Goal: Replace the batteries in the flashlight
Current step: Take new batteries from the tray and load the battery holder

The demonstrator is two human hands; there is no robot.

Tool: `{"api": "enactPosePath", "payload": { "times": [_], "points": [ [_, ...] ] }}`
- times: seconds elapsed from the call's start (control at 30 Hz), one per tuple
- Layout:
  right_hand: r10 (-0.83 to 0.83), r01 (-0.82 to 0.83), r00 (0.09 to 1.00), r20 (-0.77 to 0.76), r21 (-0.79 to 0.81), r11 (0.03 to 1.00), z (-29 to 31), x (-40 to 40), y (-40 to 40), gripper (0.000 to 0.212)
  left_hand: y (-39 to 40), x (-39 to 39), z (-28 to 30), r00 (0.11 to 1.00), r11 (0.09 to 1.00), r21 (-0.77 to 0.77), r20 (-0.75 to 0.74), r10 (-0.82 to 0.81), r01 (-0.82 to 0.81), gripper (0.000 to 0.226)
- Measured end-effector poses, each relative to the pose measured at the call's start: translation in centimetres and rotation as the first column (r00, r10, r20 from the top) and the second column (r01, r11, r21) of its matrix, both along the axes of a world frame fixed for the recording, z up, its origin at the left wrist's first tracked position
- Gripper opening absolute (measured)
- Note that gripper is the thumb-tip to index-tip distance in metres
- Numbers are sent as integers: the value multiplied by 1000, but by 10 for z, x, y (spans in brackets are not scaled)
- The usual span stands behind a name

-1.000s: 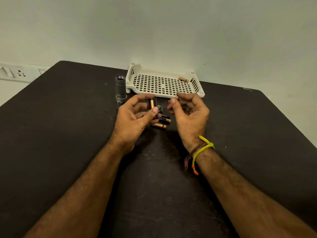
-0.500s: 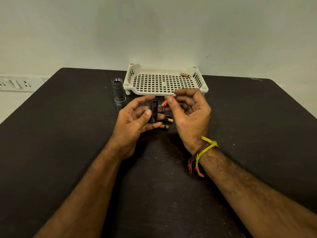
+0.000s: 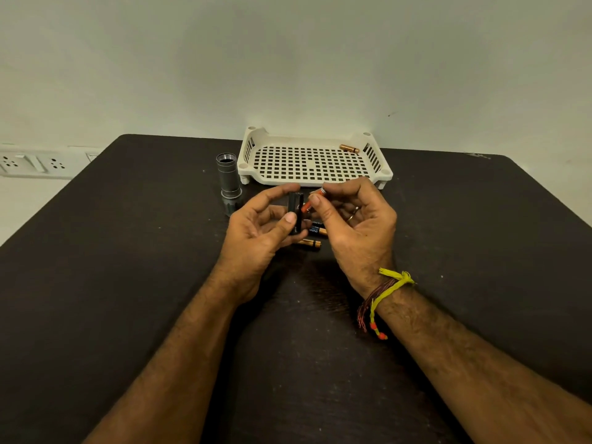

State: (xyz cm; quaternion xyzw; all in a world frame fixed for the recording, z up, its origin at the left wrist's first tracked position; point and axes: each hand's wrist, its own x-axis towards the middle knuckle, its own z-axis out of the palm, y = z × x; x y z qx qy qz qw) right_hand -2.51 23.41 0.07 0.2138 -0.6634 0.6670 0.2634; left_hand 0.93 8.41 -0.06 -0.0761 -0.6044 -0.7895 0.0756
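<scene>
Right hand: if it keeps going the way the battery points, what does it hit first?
Likely the black battery holder held in the left hand. The right hand aims its orange battery there; depth unclear.

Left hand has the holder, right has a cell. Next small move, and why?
Probably seat the red battery into the black holder. The right hand pinches it tilted, its lower end right beside the holder, which the left hand grips upright. Whether a slot faces it can't be told.

Head-worn camera looks forward and down, near the table (image 3: pixel 128 283).
</scene>
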Motion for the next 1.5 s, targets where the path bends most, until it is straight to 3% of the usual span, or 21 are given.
{"api": "enactPosePath", "payload": {
  "times": [0.43, 0.8, 1.07, 1.33, 1.5],
  "points": [
    [-26, 25, 1000, 4, 156, 987, 2, 5, -1, 19, 1, 0, 3, 1000, 998, 51, 19, 23, -23, 45],
    [11, 105, 971, -237, 474, 874, 8, 9, -3, 18, -2, 1, 2, 998, 993, 106, 20, 57, -59, 46],
    [-140, 200, 974, -180, 374, 906, 8, 5, 3, 10, 1, -2, 1, 993, 989, 88, 11, 119, -120, 44],
    [-275, 288, 957, -93, 406, 867, 2, -3, 3, 7, 4, -4, -1, 988, 987, 54, 26, 153, -154, 32],
    [-322, 327, 943, -86, 416, 848, -2, -7, 3, 6, 8, 0, 1, 988, 988, -37, 6, 153, -153, 39]
  ]
}}
